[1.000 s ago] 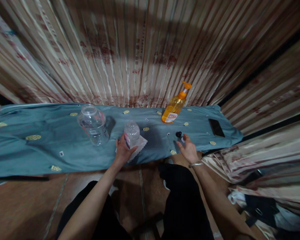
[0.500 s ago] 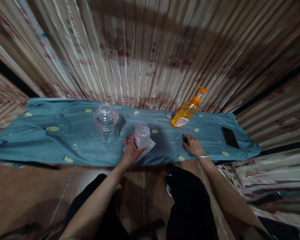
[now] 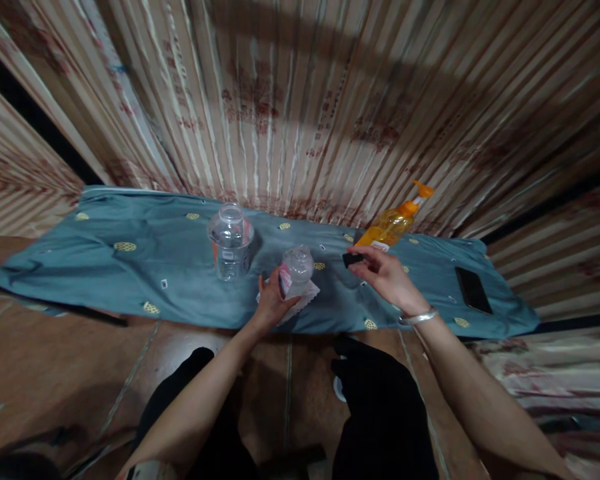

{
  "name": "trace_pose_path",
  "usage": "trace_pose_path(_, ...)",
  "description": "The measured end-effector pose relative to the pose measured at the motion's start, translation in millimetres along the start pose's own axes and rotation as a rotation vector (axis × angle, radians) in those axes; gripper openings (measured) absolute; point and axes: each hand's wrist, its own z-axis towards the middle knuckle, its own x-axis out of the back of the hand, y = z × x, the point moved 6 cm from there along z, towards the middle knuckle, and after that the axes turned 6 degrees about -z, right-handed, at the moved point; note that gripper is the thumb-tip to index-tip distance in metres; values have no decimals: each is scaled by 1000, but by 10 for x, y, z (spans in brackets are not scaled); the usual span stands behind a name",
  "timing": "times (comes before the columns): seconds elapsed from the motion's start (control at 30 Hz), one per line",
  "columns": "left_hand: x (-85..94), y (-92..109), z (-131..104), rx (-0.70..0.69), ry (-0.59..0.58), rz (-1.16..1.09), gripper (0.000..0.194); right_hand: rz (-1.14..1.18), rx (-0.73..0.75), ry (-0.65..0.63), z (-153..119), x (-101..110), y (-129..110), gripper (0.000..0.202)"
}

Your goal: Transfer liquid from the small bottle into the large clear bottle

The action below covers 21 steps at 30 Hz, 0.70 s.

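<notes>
My left hand (image 3: pixel 275 301) is wrapped round the lower left side of a clear plastic bottle (image 3: pixel 298 268) with a pink label, which stands on a white lace-edged cloth (image 3: pixel 306 301). Between the thumb and fingers of my right hand (image 3: pixel 384 275), a small black object (image 3: pixel 351 259) is pinched, raised above the bench to the right of that bottle. Behind my right hand is an orange pump bottle (image 3: pixel 391 225), its lower part partly hidden by the fingers.
A larger clear plastic container (image 3: pixel 231 250) stands left of my left hand. A black phone (image 3: pixel 473 291) lies at the right end of the cloth-covered bench (image 3: pixel 100 267). A pleated curtain (image 3: pixel 300 113) hangs behind.
My right hand has lifted off the bench and moved left with the black object, nearer the clear bottle. The whole view has shifted slightly. My left hand keeps its hold.
</notes>
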Motion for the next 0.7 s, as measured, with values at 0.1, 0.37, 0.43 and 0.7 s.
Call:
trace_pose_path(0.1,1,18,-10,-3,-3,-13,86,97,233,-57,265,81,-794,38)
trace_pose_path(0.37,-10,36,-34,-11,12,-23,88,-309,503,-317,530,-62,-1482,33)
trace_pose_path(0.43,-13,40,-36,-16,15,-15,78,-391,524,-372,539,-97,-1517,29)
trace_pose_path(0.7,-15,58,-27,-20,11,-2,45,-758,449,-355,639,-155,-1608,29)
